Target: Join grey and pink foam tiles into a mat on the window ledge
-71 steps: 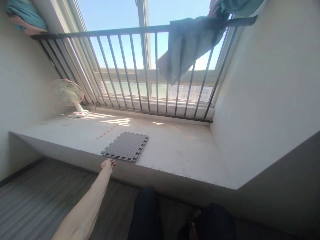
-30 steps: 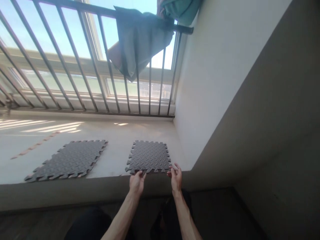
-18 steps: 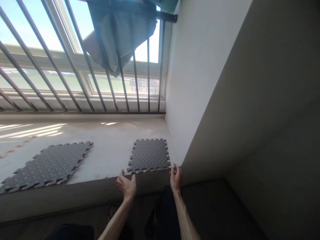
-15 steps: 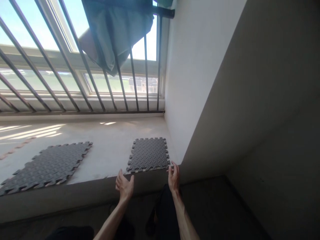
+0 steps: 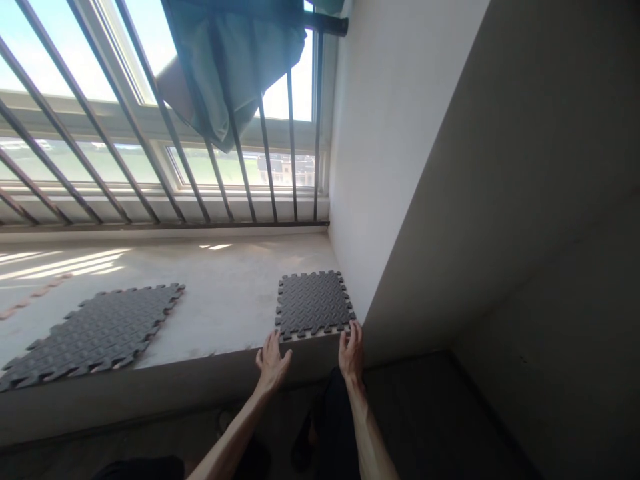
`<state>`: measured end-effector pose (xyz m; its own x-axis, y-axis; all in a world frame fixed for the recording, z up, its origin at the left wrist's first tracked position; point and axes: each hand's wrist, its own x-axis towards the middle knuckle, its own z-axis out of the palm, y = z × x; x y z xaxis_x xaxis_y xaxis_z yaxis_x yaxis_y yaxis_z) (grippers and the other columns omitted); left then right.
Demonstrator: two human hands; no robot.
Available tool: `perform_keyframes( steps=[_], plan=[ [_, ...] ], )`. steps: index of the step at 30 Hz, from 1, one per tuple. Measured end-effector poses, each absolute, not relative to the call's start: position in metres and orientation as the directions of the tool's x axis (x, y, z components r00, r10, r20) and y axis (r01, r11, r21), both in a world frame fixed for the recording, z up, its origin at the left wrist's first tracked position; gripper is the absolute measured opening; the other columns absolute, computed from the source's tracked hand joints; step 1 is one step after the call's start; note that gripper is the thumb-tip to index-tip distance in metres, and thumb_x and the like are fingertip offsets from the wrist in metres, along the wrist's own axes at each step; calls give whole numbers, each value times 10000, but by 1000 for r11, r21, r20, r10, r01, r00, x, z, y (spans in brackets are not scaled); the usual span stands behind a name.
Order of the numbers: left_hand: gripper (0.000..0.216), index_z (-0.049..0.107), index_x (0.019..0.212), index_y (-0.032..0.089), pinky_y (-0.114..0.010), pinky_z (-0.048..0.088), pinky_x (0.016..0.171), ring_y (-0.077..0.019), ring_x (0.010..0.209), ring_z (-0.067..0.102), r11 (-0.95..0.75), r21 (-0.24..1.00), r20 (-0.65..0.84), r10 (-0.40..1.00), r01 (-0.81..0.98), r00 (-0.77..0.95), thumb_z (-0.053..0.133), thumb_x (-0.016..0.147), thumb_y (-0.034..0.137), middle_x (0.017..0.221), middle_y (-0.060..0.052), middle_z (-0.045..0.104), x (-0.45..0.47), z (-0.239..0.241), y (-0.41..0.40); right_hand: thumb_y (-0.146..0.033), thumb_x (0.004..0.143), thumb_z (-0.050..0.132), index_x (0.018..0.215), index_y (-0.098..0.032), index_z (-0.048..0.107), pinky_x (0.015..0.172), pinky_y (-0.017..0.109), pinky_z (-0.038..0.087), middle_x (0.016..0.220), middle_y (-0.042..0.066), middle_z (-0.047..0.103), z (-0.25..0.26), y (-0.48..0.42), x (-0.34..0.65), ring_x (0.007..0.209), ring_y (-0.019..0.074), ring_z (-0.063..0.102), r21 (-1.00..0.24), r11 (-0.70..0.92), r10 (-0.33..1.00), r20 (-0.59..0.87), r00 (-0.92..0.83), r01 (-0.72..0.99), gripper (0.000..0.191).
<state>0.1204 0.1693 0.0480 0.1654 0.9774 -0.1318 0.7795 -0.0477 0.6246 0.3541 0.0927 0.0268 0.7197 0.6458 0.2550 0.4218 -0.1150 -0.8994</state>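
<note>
Head view: a wide window ledge [image 5: 225,313] under a barred window, seen from above the person's two bare arms.
Small mat: a dark grey foam tile [image 5: 313,303] with puzzle-cut edges lies flat in the ledge's right corner, its right edge close against the white wall [image 5: 380,167] and its near edge at the ledge's front lip.
Left hand: the left hand [image 5: 273,360] is spread flat, fingers loose and apart, fingertips at the tile's near left corner; it grasps nothing.
Right hand: the right hand [image 5: 351,352] is likewise unclenched, fingers straight, tips touching the tile's near right corner.
Large mat: a bigger piece of the same foam [image 5: 95,330] lies flat on the ledge well to the left, apart from the small tile.
Railing: dark metal bars [image 5: 260,147] stand before the glass, with a grey-green cloth [image 5: 235,60] draped over the top rail.
</note>
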Motion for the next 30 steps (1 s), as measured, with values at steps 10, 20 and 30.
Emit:
perform_keyframes(
  steps=[10,20,30],
  plan=[
    [738,457,1667,199,-579,128,1381,-302,1721,212,-146,543,-125,960,827,251,544,940,291,1836,-176,297,116,51,157,-559,1091,303,1656,-140,492,956,476,622,1700,230,506,37,77,350,1189,376,765,-642,-366,723,260,640,673,728],
    [849,462,1678,212,-594,71,1388,-296,1734,163,-167,691,-251,857,703,451,583,860,405,1853,-159,249,82,84,170,-540,1073,239,1680,-30,421,1107,559,563,1771,265,380,25,88,354,1465,464,584,-372,-390,781,351,516,842,814],
    [863,451,1682,237,-600,51,1389,-318,1737,136,-241,764,-145,840,599,523,652,871,453,1850,-167,257,61,71,175,-565,1028,304,1636,10,453,1153,584,539,1708,312,450,18,85,365,1493,473,564,-435,-301,772,410,485,848,850]
  ],
)
